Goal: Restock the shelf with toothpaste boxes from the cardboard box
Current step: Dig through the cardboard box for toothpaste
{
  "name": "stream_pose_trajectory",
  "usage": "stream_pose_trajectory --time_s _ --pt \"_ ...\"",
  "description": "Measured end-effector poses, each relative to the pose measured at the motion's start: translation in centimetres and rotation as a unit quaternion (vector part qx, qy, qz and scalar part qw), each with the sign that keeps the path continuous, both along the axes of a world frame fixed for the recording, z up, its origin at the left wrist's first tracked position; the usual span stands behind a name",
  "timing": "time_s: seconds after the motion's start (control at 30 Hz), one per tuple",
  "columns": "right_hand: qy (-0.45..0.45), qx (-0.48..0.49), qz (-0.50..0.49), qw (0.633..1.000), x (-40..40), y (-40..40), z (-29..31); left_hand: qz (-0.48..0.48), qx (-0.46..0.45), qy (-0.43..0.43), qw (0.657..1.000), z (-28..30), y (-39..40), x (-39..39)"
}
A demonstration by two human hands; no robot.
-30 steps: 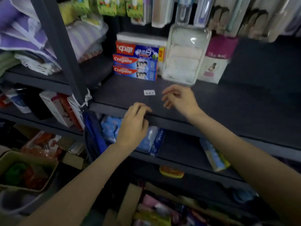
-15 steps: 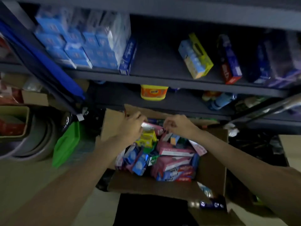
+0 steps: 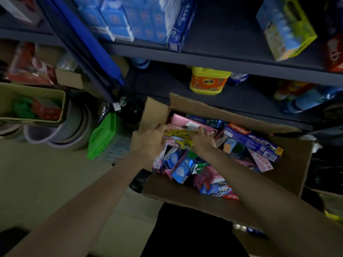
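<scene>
An open cardboard box sits on the floor below the shelves, filled with several toothpaste boxes in pink, blue and yellow. Both my hands are inside its far left corner. My left hand grips the left end of a yellow toothpaste box. My right hand holds the same box at its right end. A long blue toothpaste box lies on top of the pile at the right. The shelf with the toothpaste stack is out of view.
Dark metal shelves rise behind the box, with blue packs and a yellow-blue carton. A yellow detergent jug stands lower. A green dustpan, stacked basins and a bin sit at left.
My view dropped from the upper shelf to the cardboard box on the floor. Both hands left the shelf, went into the box and took hold of the yellow toothpaste box.
</scene>
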State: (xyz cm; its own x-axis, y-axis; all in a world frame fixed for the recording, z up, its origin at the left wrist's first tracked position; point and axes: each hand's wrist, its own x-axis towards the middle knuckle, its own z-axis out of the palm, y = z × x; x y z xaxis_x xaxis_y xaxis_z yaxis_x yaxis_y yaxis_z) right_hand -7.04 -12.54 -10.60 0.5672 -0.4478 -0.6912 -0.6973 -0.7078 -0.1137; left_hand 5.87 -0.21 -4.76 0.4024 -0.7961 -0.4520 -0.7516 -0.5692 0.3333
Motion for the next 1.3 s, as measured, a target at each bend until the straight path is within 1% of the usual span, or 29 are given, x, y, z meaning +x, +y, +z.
stream_pose_trajectory --time_s 0.17,0.23,0.3,0.37,0.47,0.53,0.6,0.63,0.7,0.8,0.9,1.0,1.07,1.13,1.2,1.23,1.3 --pt "-0.007 -0.028 -0.009 1.000 0.6 0.2 -1.0 0.016 -0.035 0.002 0.999 -1.0 1.3 -0.3" --pt "-0.008 -0.044 0.007 0.999 0.7 0.2 -1.0 0.027 -0.021 0.004 0.999 -1.2 1.6 -0.6" --pt "-0.004 -0.041 0.009 0.999 0.8 0.4 -0.7 0.031 -0.014 -0.005 0.999 -1.0 1.7 -0.8" --pt "0.005 -0.034 0.004 0.999 0.8 0.6 -0.8 0.037 -0.018 0.003 0.999 -0.4 1.7 -0.7" --pt "0.010 -0.032 0.006 0.999 1.3 0.5 -0.8 0.029 -0.035 0.003 0.999 0.4 1.5 -0.2" --pt "-0.005 0.000 0.011 1.000 1.0 -0.2 -0.9 0.019 -0.037 -0.002 0.999 0.7 1.3 -0.2" --pt "-0.038 0.045 0.023 0.998 0.1 -0.9 -0.3 0.026 -0.021 0.000 0.999 0.6 1.5 -0.5" --pt "-0.052 0.053 0.030 0.997 -0.5 -1.2 0.2 0.022 -0.009 -0.004 1.000 0.5 1.6 -0.6" --pt "-0.077 0.038 0.052 0.995 -1.2 -1.7 1.9 0.001 -0.004 -0.014 1.000 0.7 1.7 -0.8" --pt "-0.103 0.011 0.083 0.991 -0.9 -2.8 6.2 0.004 -0.032 0.024 0.999 2.7 0.3 -0.6" --pt "-0.133 0.016 0.092 0.987 0.8 -5.3 12.1 0.004 -0.067 0.028 0.997 6.3 -2.3 0.3" --pt "-0.222 0.042 0.113 0.968 3.5 -7.2 19.9 -0.026 -0.107 0.060 0.992 10.3 -4.2 2.2" --pt "-0.293 0.030 0.111 0.949 5.3 -8.1 25.3 -0.022 -0.185 0.049 0.981 13.6 -5.0 3.9" --pt "-0.364 0.011 0.110 0.925 7.0 -8.9 30.4 0.001 -0.288 -0.008 0.958 17.6 -5.5 5.7" --pt "-0.443 0.013 0.096 0.891 8.8 -9.7 35.0 0.021 -0.377 -0.097 0.921 21.6 -6.0 7.7" --pt "-0.484 0.012 0.086 0.871 9.8 -10.2 36.9 0.036 -0.417 -0.139 0.898 23.7 -6.3 8.7" --pt "-0.573 0.007 0.050 0.818 12.2 -11.2 39.8 0.088 -0.480 -0.182 0.854 27.4 -6.7 10.8"
